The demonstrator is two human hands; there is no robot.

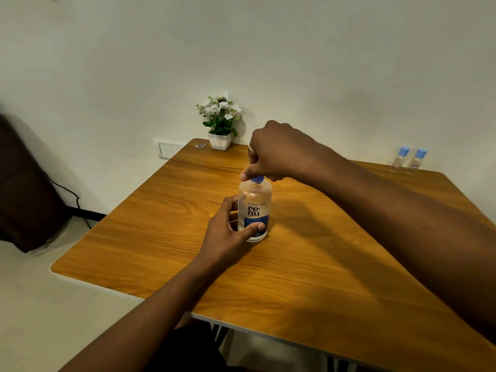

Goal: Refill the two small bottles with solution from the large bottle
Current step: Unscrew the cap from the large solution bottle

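The large clear bottle (255,208) with a blue and white label stands upright in the middle of the wooden table (308,264). My left hand (228,232) grips its lower body, thumb across the blue label. My right hand (273,154) comes down from above and pinches the bottle's blue cap (256,179). Two small clear bottles with light blue caps, one (400,157) beside the other (416,159), stand upright at the table's far right edge, well away from both hands.
A white pot of white flowers (220,122) stands at the table's far edge against the wall. A wall socket plate (167,150) is left of it. A dark brown chair (24,183) and a black cable sit on the floor at the left.
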